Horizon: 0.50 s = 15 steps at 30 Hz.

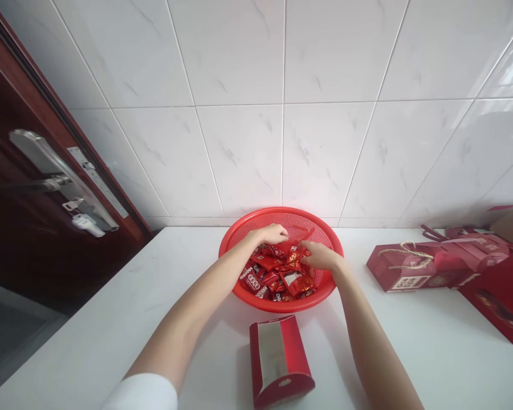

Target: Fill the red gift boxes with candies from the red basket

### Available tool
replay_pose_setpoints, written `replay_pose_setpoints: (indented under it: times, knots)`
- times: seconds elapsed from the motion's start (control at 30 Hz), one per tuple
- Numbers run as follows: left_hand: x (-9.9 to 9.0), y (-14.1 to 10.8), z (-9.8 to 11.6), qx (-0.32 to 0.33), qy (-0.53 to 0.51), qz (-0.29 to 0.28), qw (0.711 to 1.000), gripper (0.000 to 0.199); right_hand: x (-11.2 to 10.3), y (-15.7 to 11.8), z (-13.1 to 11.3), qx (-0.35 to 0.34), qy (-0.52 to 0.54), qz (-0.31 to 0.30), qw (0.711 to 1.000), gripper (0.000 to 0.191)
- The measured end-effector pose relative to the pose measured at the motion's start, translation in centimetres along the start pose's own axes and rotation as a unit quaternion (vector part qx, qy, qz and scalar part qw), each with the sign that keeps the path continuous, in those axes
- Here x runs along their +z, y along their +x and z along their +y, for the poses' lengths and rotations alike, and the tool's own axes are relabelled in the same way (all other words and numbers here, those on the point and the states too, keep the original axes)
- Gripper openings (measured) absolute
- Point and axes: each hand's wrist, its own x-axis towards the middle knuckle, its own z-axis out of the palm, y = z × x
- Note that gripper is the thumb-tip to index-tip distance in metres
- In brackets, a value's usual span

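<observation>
A round red plastic basket (282,307) with mesh sides holds a heap of small red-wrapped packets (267,279), which look like sweets. Both my arms reach into it. My left hand (274,233) is over the far middle of the heap, its fingers curled in; whatever they hold, if anything, is hidden. At the right side of the heap, my right hand (320,256) has its fingers bent around a shiny red packet (296,259). In front of the basket stands an open-ended-looking red gift box (299,347) with a pale panel on top.
Several red gift boxes (423,267) with cord handles lie to the right on the white countertop (154,302). A white tiled wall (239,154) rises behind the basket. On the left is a dark red door (21,228) with keys (88,225) in its lock.
</observation>
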Motion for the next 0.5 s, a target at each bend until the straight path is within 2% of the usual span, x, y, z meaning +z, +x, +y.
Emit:
replay_pose_setpoints:
  times: [0.17, 0.33, 0.43, 0.5]
  knots:
    - [0.6, -0.1, 1.2, 0.033, 0.011, 0.005, 0.999, 0.032, 0.1, 0.0, 0.1, 0.0, 0.019, 0.003, 1.0, 0.051]
    - [1.6, 0.3, 2.0, 0.039, 0.024, -0.022, 0.999, 0.038, 0.0, 0.0, 0.0, -0.006, 0.031, 0.017, 0.999, 0.041]
    - [1.7, 0.4, 2.1, 0.034, 0.012, -0.029, 0.999, 0.045, 0.1, 0.2, 0.2, -0.014, 0.038, 0.037, 0.998, 0.036]
    - [1.7, 0.4, 2.1, 0.034, -0.006, -0.034, 0.999, 0.043, 0.2, 0.4, 0.4, -0.023, 0.044, 0.055, 0.997, 0.032]
